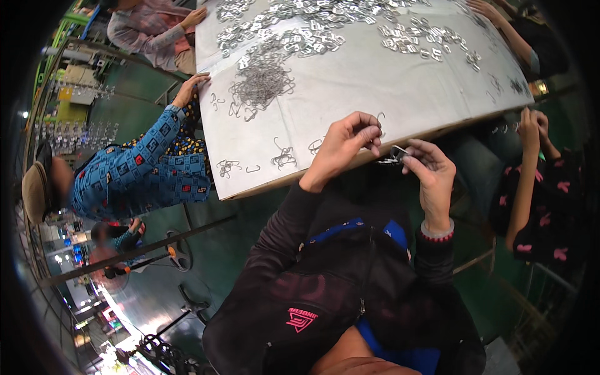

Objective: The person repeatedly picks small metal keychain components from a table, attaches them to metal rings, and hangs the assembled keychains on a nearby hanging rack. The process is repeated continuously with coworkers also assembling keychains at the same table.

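My left hand (pixel 345 145) is raised at the near edge of the grey table (pixel 387 94), its fingertips pinched on a thin bent wire hook (pixel 380 119). My right hand (pixel 430 170) is just beside it, off the table edge, gripping a small flat metal buckle (pixel 397 154). The two hands are almost touching, with the hook end close to the buckle. Both forearms wear dark sleeves, and a band sits on the right wrist.
A tangle of wire hooks (pixel 262 81) lies mid-table and several metal buckles (pixel 312 37) are spread across the far side. Loose hooks (pixel 282 156) lie near the front edge. Other people sit around: a blue patterned sleeve (pixel 144 165) on the left, a dark sleeve (pixel 537 200) on the right.
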The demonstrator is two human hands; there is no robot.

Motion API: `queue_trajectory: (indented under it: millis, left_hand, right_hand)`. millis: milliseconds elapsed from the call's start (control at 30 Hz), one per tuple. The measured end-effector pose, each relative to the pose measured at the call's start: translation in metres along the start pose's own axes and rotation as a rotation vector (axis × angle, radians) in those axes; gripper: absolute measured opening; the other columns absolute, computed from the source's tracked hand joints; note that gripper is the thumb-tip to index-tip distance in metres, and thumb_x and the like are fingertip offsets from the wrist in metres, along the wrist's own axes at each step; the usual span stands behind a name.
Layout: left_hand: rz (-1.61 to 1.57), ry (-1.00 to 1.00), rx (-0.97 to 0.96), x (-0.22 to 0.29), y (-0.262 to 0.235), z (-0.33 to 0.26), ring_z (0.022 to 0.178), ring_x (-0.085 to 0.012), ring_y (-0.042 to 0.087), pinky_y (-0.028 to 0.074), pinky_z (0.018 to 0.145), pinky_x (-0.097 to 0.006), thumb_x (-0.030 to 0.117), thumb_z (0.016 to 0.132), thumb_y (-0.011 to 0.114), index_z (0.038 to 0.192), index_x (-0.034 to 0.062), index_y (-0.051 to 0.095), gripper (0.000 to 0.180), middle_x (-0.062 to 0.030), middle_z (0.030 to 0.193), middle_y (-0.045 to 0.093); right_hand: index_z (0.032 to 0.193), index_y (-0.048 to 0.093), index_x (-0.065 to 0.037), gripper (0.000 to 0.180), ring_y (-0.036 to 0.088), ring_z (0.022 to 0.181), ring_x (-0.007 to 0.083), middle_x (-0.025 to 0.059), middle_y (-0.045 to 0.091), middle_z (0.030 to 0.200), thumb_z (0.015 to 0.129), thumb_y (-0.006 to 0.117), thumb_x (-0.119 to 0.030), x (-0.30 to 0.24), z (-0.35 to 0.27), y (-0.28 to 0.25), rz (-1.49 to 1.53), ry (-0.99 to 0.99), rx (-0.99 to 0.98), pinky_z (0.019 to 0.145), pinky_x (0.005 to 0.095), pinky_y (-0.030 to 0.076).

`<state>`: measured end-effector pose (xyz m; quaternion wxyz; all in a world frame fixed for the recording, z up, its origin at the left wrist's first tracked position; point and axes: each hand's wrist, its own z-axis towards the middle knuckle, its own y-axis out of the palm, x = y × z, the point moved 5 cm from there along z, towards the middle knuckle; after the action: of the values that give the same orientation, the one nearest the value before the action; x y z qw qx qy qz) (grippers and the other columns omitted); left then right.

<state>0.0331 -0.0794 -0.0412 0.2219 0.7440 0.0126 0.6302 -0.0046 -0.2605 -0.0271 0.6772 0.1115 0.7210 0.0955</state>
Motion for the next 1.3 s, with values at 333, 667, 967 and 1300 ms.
queue_trajectory:
  millis: [333,667,967,1300]
  left_hand:
    - [0.615,0.385,0.035,0.01,0.04,-0.017,0.105,-0.0175,0.05,0.045,0.086,-0.029,0.009,0.089,0.065,0.098,0.0029,0.062,0.011,-0.0093,0.114,0.05]
    - [0.522,0.163,-0.099,0.006,0.028,-0.023,0.095,-0.0172,0.064,0.05,0.085,-0.028,-0.001,0.094,0.052,0.099,-0.0022,0.055,0.006,-0.0104,0.097,0.067]
    - [0.499,0.124,-0.07,-0.013,0.007,-0.024,0.091,-0.0267,0.062,0.047,0.083,-0.035,0.006,0.09,0.06,0.098,0.0022,0.06,0.009,-0.011,0.094,0.064]
    - [0.455,0.095,-0.076,-0.019,0.011,-0.032,0.094,-0.0175,0.062,0.048,0.087,-0.03,0.0,0.093,0.053,0.101,-0.0006,0.056,0.008,-0.0098,0.098,0.064]
  right_hand:
    - [0.095,0.066,0.007,0.014,0.063,0.076,0.0122,0.0095,0.066,0.091,0.082,0.066,0.01,0.001,-0.006,0.001,-0.022,-0.066,0.024,0.067,0.0229,0.054]
    - [0.105,0.066,0.006,0.016,0.059,0.071,0.0101,0.0079,0.063,0.092,0.09,0.062,0.001,-0.004,0.038,-0.028,-0.18,-0.11,0.032,0.063,0.0217,0.05]
    - [0.117,0.064,-0.001,0.031,0.062,0.093,0.0304,0.0158,0.063,0.117,0.088,0.06,-0.01,0.055,0.266,-0.055,-1.095,-0.519,0.13,0.082,0.0384,0.051]
    - [0.085,0.057,0.006,0.008,0.056,0.092,0.0421,0.027,0.053,0.1,0.08,0.051,0.003,0.092,0.274,0.01,-1.429,-0.58,-0.145,0.078,0.0482,0.049]
